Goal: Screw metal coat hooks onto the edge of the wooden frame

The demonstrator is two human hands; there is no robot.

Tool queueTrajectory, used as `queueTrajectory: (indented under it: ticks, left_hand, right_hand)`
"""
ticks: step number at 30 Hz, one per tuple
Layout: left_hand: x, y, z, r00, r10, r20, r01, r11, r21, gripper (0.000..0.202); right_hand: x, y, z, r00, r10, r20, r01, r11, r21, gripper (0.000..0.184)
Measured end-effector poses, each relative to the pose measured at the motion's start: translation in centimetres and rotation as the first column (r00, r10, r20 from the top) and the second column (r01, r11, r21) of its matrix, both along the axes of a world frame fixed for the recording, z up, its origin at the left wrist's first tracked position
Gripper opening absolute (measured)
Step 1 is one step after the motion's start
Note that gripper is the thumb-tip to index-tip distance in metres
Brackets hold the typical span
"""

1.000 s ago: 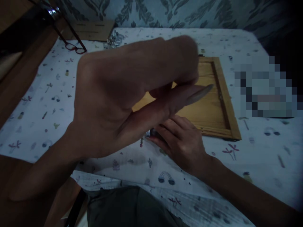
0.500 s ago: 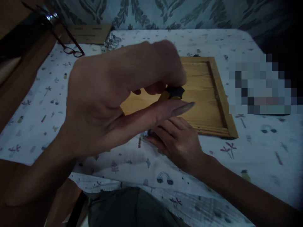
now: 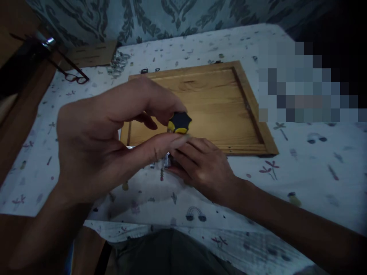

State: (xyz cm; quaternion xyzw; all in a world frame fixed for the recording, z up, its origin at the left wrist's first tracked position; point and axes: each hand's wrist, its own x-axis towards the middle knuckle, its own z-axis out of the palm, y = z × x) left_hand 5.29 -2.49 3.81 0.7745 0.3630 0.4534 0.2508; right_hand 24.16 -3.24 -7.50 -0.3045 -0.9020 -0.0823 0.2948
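Note:
My left hand [image 3: 114, 141] is closed, with thumb and index finger pinching the black and yellow handle of a screwdriver [image 3: 180, 121]. The handle's end faces me, and the shaft and tip are mostly hidden below. Just beyond my left thumb, my right hand [image 3: 208, 172] rests low at the near edge of a framed wooden panel [image 3: 212, 103]. Its fingers close around a shiny metal hinge [image 3: 167, 159], partly covered by both hands. The panel lies flat on the patterned cloth.
A white printed cloth [image 3: 137, 208] covers the table. At the back left lie a pile of metal fittings [image 3: 118, 63], a brown cardboard piece [image 3: 88, 54] and eyeglasses [image 3: 75, 78]. A blurred-out object [image 3: 304, 91] sits to the right. A patterned wall [image 3: 160, 19] borders the far side.
My view has shifted, so most things sit further left. My left hand has drawn down and away from the camera, still holding the screwdriver. My right hand stays by the panel's near edge.

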Motion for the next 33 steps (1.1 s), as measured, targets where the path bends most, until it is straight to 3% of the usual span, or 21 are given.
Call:
queueTrajectory:
  ticks: [3,8,13,18,21,25,29,31,33]
  left_hand:
    - [-0.1,0.2,-0.9,0.996,0.081,-0.035,-0.080,0.996,0.036,0.018]
    - [0.4,-0.1,-1.6,0.999,0.010,-0.038,-0.011,1.000,-0.020,0.023]
    - [1.7,-0.6,-1.7,0.997,-0.046,0.056,0.049,0.997,-0.052,0.021]
    - [2.3,-0.5,-2.7,0.987,0.002,0.163,0.022,0.990,-0.140,0.017]
    - [2.9,-0.4,-3.3,0.951,0.029,0.307,0.026,0.984,-0.175,0.016]
    - [4.2,-0.5,-3.1,0.908,0.125,0.401,-0.008,0.960,-0.280,0.008]
    - [5.0,0.0,-1.9,0.896,0.153,0.417,-0.017,0.949,-0.313,0.041]
    - [4.9,0.7,-1.2,0.910,0.077,0.406,0.093,0.919,-0.383,0.059]
    - [4.4,1.5,-0.7,0.926,-0.020,0.377,0.214,0.850,-0.482,0.067]
  right_hand:
    - [-0.1,0.0,0.1,1.000,-0.007,0.007,0.007,1.000,-0.014,0.031]
    - [-0.2,-0.1,0.0,1.000,-0.016,0.012,0.017,0.999,-0.027,0.030]
    - [-0.3,0.0,-0.1,1.000,-0.025,-0.002,0.025,1.000,-0.017,0.031]
    - [-0.4,-0.1,-0.2,1.000,-0.019,-0.003,0.019,1.000,-0.020,0.030]
    - [-0.4,-0.1,-0.2,1.000,-0.020,0.017,0.021,0.999,-0.046,0.029]
    - [-0.4,0.0,-0.2,0.999,-0.019,0.036,0.021,0.999,-0.048,0.031]
    - [-0.4,0.1,-0.1,1.000,-0.016,0.020,0.017,1.000,-0.027,0.033]
    - [-0.3,0.1,-0.1,0.999,-0.021,0.024,0.021,1.000,-0.016,0.032]
    - [-0.3,0.0,-0.1,0.999,-0.022,0.025,0.022,1.000,-0.011,0.031]
